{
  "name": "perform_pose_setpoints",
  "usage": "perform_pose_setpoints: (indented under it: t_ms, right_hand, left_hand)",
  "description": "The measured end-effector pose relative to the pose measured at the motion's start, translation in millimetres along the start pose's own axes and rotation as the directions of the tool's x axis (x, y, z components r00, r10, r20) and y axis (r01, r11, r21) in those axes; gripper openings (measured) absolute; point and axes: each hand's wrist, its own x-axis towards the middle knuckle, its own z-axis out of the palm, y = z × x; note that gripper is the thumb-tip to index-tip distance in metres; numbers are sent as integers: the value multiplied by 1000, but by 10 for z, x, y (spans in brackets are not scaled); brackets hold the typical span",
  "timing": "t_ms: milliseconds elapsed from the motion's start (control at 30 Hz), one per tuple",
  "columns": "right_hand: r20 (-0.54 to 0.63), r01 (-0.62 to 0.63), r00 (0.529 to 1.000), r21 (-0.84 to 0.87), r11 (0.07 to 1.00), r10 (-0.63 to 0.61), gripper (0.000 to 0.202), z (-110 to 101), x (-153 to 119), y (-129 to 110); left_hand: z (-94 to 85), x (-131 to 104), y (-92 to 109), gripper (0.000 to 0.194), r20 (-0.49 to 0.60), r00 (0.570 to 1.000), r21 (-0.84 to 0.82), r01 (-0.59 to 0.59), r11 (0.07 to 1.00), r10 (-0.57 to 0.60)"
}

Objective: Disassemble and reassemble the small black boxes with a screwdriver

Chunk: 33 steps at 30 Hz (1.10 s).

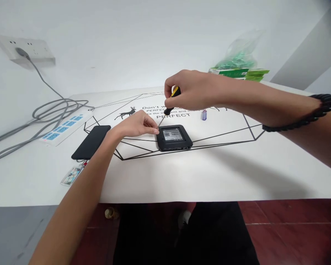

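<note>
Table in white, printed with black lines, lettering and a deer, stretches across the view against a pale wall. Grey cable lies looped at the left, beside a blue-and-white power strip. Far back on the right, a clear bag with something green inside sits on green and white boxes. A black phone rests near the left forearm. The right hand grips a black-and-yellow screwdriver. The left hand has thumb and fingers drawn close together; I cannot tell whether they pinch anything. They touch the far left corner of a flat black box, which lies label up mid-table, and the screwdriver's tip slants down there. Smaller are a picture charm beside the phone and a little purple handle beyond the box.
</note>
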Motion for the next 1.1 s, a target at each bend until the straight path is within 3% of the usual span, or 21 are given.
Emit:
perform_pose_setpoints:
  t_ms: [200, 333, 400, 533, 600, 1100]
  right_hand:
    - [55, -47, 997, -33, 998, 49, 23, 47, -3, 67]
    - [92, -35, 995, -51, 998, 40, 25, 84, 5, 50]
    - [109, -39, 993, -64, 997, 45, 27, 90, 14, 41]
    - [136, -25, 990, -94, 995, 38, 31, 102, 45, 38]
    - [142, 0, 990, -113, 994, 16, 32, 111, 69, 20]
    - [167, 40, 986, -110, 993, -21, 43, 109, 127, -160]
  left_hand:
    - [-89, -31, -157, 22, 51, 983, 141, 169, 975, -177]
    - [-56, -36, -97, 33, 54, 994, 177, 87, 980, -98]
    - [-23, -41, -21, 47, 67, 994, 184, 69, 981, -82]
    - [83, -27, 88, 97, 162, 980, 209, 81, 975, -116]
    - [145, -7, 98, 108, 196, 971, 210, 97, 973, -139]
    - [306, -3, 78, 108, 199, 970, 186, 102, 977, -139]
